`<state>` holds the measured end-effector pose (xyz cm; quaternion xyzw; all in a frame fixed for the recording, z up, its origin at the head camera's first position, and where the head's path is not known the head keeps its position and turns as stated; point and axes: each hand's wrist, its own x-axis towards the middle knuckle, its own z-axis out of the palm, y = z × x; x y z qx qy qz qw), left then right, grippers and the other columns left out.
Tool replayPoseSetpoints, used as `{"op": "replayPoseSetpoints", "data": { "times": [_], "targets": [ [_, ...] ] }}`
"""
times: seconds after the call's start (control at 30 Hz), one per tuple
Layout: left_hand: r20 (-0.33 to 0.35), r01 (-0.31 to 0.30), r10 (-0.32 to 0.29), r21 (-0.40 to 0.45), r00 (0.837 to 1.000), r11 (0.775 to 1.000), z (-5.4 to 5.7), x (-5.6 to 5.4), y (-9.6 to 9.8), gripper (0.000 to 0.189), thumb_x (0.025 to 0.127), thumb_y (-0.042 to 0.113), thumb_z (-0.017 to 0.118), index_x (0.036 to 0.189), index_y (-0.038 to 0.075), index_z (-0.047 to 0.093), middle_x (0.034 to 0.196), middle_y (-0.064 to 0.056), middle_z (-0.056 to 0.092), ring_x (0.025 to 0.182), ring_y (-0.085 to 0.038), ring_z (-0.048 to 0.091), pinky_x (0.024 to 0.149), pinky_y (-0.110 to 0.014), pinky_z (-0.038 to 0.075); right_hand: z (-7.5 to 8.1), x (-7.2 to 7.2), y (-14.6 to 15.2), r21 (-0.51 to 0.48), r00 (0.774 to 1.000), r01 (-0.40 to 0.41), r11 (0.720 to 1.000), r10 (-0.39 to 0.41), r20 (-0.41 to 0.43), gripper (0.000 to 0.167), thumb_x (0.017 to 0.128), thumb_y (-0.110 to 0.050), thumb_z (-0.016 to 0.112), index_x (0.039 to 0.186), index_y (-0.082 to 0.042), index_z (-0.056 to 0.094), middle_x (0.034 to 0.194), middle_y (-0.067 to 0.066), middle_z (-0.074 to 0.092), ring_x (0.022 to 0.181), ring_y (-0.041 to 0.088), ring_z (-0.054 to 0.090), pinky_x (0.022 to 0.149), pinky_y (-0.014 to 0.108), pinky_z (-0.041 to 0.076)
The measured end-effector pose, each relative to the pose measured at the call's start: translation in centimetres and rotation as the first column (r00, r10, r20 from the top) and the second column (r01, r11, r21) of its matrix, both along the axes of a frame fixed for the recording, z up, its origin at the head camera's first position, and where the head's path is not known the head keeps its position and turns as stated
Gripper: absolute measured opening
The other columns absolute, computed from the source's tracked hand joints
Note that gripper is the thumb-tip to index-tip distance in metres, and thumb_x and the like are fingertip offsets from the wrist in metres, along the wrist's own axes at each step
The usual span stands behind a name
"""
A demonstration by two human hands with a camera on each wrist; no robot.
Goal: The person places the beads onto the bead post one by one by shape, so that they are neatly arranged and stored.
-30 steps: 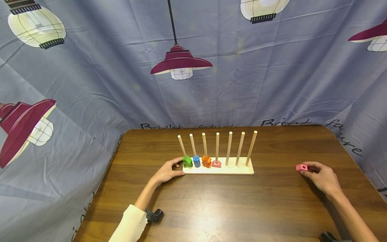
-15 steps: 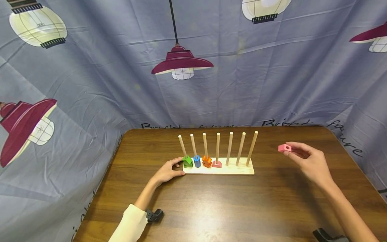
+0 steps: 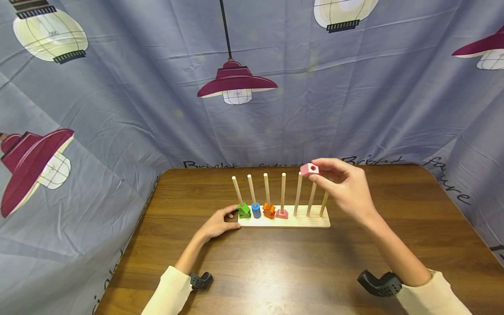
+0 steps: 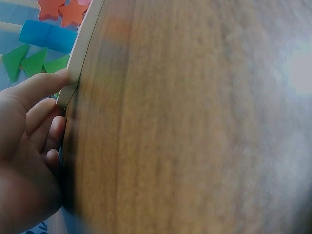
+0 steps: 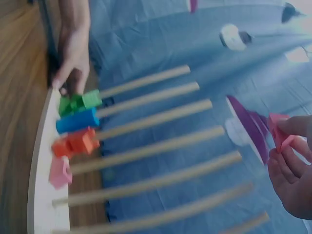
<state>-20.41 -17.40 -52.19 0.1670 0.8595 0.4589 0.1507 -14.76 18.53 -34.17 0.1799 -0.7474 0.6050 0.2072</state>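
Observation:
The wooden peg board point(image 3: 303, 222) has a row of several upright pegs. My left hand point(image 3: 217, 224) grips its left end between thumb and fingers. Green triangle blocks point(image 3: 244, 211) are on the leftmost peg. Then come blue cylinders point(image 3: 256, 211), orange star blocks point(image 3: 269, 211), and one pink block point(image 3: 281, 214) at the foot of the fourth peg. The pegs to the right carry no blocks. My right hand point(image 3: 346, 186) pinches another pink block point(image 3: 309, 169), with a hole through it, near the top of the fifth peg. Whether it touches that peg, I cannot tell.
The board stands on a brown wooden table point(image 3: 260, 267). Behind the table's far edge hangs a grey-blue curtain point(image 3: 252, 131) printed with lamps. A black wrist device point(image 3: 379, 283) is on the right forearm, and another point(image 3: 201, 280) is on the left.
My right hand has carried the pink block up from the table at the right and leftward to the peg tops. The left hand and the board have stayed put.

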Motion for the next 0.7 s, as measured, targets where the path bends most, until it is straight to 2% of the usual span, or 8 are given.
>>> {"op": "replayPoseSetpoints", "data": {
  "times": [0.07, 0.1, 0.27, 0.33, 0.5, 0.7],
  "targets": [
    [-0.008, 0.003, -0.003, -0.006, 1.0, 1.0, 0.0, 0.0, 0.0, 0.069, 0.085, 0.014, 0.079, 0.145, -0.001, 0.05, 0.133, -0.016, 0.055, 0.108, -0.026, 0.051, 0.095, -0.043, 0.04, -0.1, -0.6, -1.2, 0.033, 1.0, -0.017, 0.999, 0.017, 0.001, 0.028, 0.084, 0.008, 0.076, 0.111, 0.002, 0.073, 0.1, 0.012, 0.073, 0.088, 0.011, 0.068, 0.077, 0.022, 0.053],
    [-0.008, 0.005, -0.005, -0.007, 1.0, 1.0, 0.0, 0.0, 0.0, 0.069, 0.085, 0.014, 0.08, 0.145, -0.001, 0.05, 0.133, -0.016, 0.055, 0.108, -0.025, 0.051, 0.095, -0.043, 0.04, -0.2, -0.9, -1.7, 0.057, 1.0, -0.01, 0.998, 0.01, 0.001, 0.027, 0.084, 0.005, 0.077, 0.11, 0.001, 0.073, 0.1, 0.011, 0.073, 0.082, 0.009, 0.067, 0.074, 0.019, 0.051],
    [-0.005, 0.011, -0.011, -0.006, 1.0, 1.0, 0.1, -0.1, 0.0, 0.069, 0.085, 0.016, 0.079, 0.145, -0.001, 0.05, 0.132, -0.017, 0.056, 0.108, -0.026, 0.051, 0.096, -0.043, 0.039, -0.9, -2.0, -3.6, 0.199, 0.997, 0.074, 0.977, -0.073, -0.012, 0.027, 0.083, -0.004, 0.081, 0.108, -0.006, 0.075, 0.098, 0.005, 0.073, 0.077, 0.009, 0.06, 0.067, 0.019, 0.044],
    [-0.005, 0.008, -0.008, -0.001, 1.0, 1.0, 0.2, -0.1, 0.0, 0.068, 0.085, 0.016, 0.079, 0.145, -0.001, 0.05, 0.132, -0.017, 0.055, 0.108, -0.027, 0.051, 0.096, -0.044, 0.039, -1.2, -2.4, -4.2, 0.232, 0.996, 0.083, 0.969, -0.085, -0.003, 0.026, 0.083, -0.006, 0.081, 0.108, -0.008, 0.075, 0.097, 0.003, 0.073, 0.076, 0.012, 0.06, 0.067, 0.021, 0.044],
    [-0.003, 0.008, -0.008, -0.01, 1.0, 1.0, 0.2, -0.1, -0.1, 0.069, 0.085, 0.015, 0.079, 0.145, -0.001, 0.05, 0.133, -0.017, 0.055, 0.108, -0.026, 0.051, 0.097, -0.044, 0.039, -2.0, -3.0, -5.0, 0.254, 0.995, 0.087, 0.963, -0.096, 0.024, 0.025, 0.083, -0.008, 0.081, 0.107, -0.009, 0.074, 0.092, 0.002, 0.072, 0.065, 0.016, 0.049, 0.059, 0.022, 0.037],
    [0.001, 0.002, -0.002, -0.004, 1.0, 1.0, 0.2, -0.2, -0.2, 0.069, 0.085, 0.016, 0.079, 0.145, -0.001, 0.05, 0.128, -0.015, 0.057, 0.107, -0.025, 0.051, 0.095, -0.043, 0.039, -3.5, -2.9, -5.0, 0.271, 0.991, 0.126, 0.954, -0.132, 0.003, 0.027, 0.083, -0.006, 0.081, 0.109, -0.007, 0.072, 0.09, 0.003, 0.068, 0.071, 0.021, 0.049, 0.064, 0.026, 0.036]
  ]
}}
